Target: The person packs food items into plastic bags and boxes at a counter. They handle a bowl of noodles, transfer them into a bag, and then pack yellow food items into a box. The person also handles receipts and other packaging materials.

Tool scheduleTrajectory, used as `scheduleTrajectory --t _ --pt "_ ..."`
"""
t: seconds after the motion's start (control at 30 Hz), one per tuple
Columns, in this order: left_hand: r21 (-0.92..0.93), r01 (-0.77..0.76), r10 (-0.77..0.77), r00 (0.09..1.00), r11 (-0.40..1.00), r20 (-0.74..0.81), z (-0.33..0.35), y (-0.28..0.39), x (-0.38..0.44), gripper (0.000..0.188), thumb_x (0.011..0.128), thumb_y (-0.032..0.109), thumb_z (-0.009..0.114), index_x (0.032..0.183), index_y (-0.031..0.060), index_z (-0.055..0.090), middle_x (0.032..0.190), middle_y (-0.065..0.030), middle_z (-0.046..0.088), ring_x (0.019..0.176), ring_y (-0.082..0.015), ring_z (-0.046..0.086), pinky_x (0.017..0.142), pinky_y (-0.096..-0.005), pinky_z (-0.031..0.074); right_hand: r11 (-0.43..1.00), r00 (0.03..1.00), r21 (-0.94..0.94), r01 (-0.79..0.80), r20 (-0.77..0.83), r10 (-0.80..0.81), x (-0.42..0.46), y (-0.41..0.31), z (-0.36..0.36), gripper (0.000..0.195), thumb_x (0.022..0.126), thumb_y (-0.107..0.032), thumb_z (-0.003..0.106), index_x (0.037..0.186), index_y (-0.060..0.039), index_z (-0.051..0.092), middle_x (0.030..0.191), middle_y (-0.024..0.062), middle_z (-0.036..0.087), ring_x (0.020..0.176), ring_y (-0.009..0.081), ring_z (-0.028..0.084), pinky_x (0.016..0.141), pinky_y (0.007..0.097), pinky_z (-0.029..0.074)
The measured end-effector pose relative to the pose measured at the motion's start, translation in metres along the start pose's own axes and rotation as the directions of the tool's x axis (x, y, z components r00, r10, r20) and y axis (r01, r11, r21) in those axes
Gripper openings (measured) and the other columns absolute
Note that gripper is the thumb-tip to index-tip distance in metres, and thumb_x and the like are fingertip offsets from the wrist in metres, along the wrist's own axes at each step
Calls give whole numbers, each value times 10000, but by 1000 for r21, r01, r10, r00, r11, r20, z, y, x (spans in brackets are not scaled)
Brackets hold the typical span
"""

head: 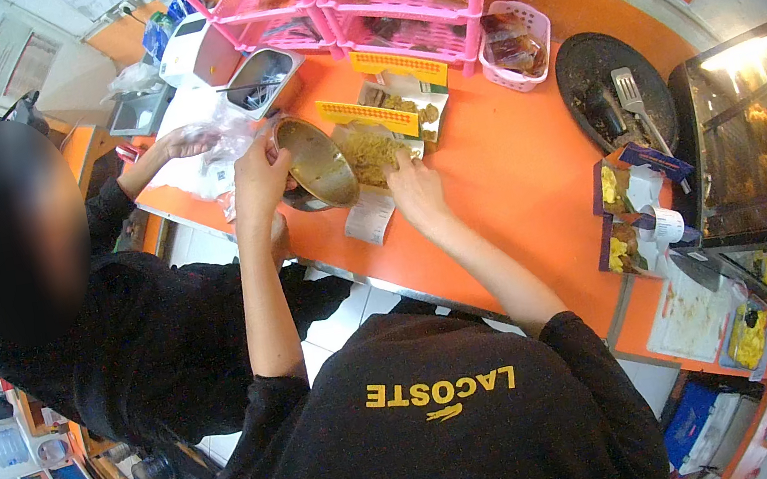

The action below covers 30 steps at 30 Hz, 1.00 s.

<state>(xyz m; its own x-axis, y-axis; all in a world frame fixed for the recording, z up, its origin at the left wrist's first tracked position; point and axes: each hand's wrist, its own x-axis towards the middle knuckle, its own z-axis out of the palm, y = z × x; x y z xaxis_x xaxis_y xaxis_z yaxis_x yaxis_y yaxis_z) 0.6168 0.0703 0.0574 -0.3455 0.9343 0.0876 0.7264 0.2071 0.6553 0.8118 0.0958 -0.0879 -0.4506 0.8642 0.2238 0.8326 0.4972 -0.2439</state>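
My left hand (259,180) grips the rim of a metal bowl (319,163). The bowl is tilted so that its stained, almost bare inside faces the food boxes. Close by on its right stands a paper food box with a raised yellow flap (369,117), filled with noodles (366,149). The fingers of my right hand (415,187) reach into the noodles at the near right side; whether they pinch any is hidden. Just behind, a second open box (433,92) holds noodles and browned pieces. A printed paper slip (371,217) lies on the orange table (498,197) in front.
A co-worker's hand (190,141) is at clear plastic bags (222,141) on the left. Pink shelves (391,10) and a pink basket (520,68) stand behind. Rightward are a black round pan (578,81) with a spatula (638,102), filled boxes (615,189) and a lit glass cabinet (755,139).
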Motion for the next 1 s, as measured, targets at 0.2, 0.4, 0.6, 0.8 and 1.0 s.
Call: scheduleTrajectory --t 0.2,0.4,0.6,0.8,1.0 --pt "42 -10 9 1000 999 24 -2 -14 9 148 814 89 537 767 -47 502 601 -118 569 511 -189 632 474 -293 496 1000 993 -7 -25 114 25 7 27 -8 144 767 -69 524 805 14 635 879 208 603 710 315 639 541 401 530" --pt "-157 35 -32 999 987 21 10 -21 -2 169 819 109 534 747 -39 495 599 -151 589 491 -205 623 479 -319 484 996 983 19 -83 167 79 11 24 -79 146 756 -58 513 753 1 646 760 202 626 717 316 643 613 434 518" --pt "-52 -95 96 995 994 8 14 2 -5 167 815 115 550 755 -35 509 621 -166 593 502 -221 624 490 -340 478 985 983 -109 135 141 -119 49 -5 -93 156 750 -87 522 713 -18 656 704 170 643 659 315 648 584 400 524" --pt "33 -102 102 995 994 -8 26 -11 -5 162 807 128 560 824 -33 550 679 -195 608 635 -312 635 579 -395 484 983 996 -170 72 56 -64 47 -19 -149 140 752 -112 553 716 -59 677 734 119 655 672 263 655 575 416 519" --pt "-23 -154 154 988 988 -15 22 -6 -10 191 799 169 564 867 -9 539 724 -236 596 701 -395 604 622 -462 456 943 969 276 185 112 -222 -2 -11 -102 193 811 -86 534 967 -96 647 921 116 576 851 300 597 720 409 495"
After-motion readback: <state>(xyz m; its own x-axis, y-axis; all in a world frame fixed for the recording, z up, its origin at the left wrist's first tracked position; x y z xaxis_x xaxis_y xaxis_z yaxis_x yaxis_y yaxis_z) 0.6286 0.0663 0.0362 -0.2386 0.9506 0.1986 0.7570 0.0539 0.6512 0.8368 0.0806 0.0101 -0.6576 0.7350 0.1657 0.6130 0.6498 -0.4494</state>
